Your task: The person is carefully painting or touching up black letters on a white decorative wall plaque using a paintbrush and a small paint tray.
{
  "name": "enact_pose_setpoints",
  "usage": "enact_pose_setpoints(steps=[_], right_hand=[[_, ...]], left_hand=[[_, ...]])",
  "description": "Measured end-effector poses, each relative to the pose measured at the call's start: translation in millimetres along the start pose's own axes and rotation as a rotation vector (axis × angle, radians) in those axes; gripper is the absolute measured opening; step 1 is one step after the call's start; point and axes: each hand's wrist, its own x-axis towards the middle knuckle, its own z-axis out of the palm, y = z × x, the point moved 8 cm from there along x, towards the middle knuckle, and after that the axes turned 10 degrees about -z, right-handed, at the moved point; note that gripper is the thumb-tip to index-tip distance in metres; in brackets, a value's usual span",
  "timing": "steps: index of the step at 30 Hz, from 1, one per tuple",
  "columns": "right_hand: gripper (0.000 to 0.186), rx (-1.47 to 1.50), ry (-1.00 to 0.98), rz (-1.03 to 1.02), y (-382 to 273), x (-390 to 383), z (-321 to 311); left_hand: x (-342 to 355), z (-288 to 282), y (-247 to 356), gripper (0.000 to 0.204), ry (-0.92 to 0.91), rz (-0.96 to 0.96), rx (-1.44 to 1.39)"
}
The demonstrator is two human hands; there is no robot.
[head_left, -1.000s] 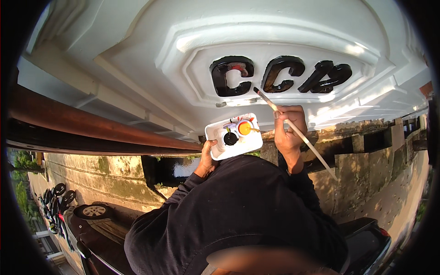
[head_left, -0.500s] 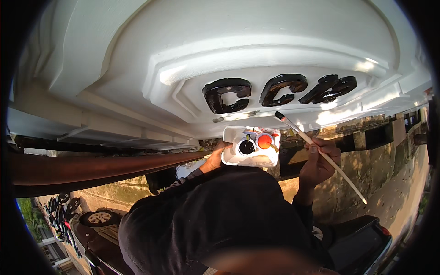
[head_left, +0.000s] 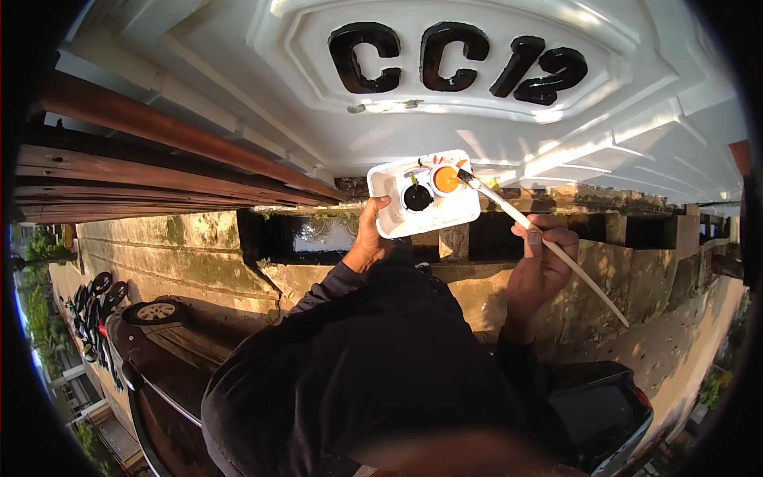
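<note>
My left hand (head_left: 370,236) grips a white plastic tub (head_left: 453,216) by its left side, thumb over the rim. Inside the tub stand a small cup of black paint (head_left: 416,197) and a small cup of orange paint (head_left: 446,180). My right hand (head_left: 544,258) holds a long, pale-handled paintbrush (head_left: 515,213) between thumb and fingers. Its dark bristles are over the tub's right side, close beside the orange cup; whether they touch anything I cannot tell. Beyond the tub, raised glossy black characters (head_left: 364,57) stand out on a white moulded wall (head_left: 477,127).
Dark grey smudges (head_left: 388,106) mark the wall under the characters. Brown rails (head_left: 183,135) run along the left. Below lie a concrete ledge (head_left: 183,238) and a drain with water (head_left: 326,237). A dark car (head_left: 167,342) and several two-wheelers (head_left: 91,306) stand at lower left, another dark car (head_left: 596,409) at lower right.
The brush tip has come down from near the wall to the tub's right side. The tub is slightly tilted now. The view has shifted, so the characters sit higher and more ground shows.
</note>
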Motion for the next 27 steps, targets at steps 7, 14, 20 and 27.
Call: enact_pose_setpoints(steps=[7,14,20,27], right_hand=[[0.016,0.069,-0.012,0.059,-12,-11,-4],[0.016,0.044,0.001,0.051,1,-6,10],[0.016,-0.061,-0.071,-0.002,28,-18,28],[0.017,0.024,-0.167,-0.086,173,-66,38]], left_hand=[[-55,-24,-18,0.069,0.069,0.021,0.009],[-84,-90,-48,0.07,0.124,-0.013,-0.073],[-103,-186,-75,0.071,0.249,-0.041,-0.126],[-33,-260,-96,0.071,0.367,-0.045,-0.059]])
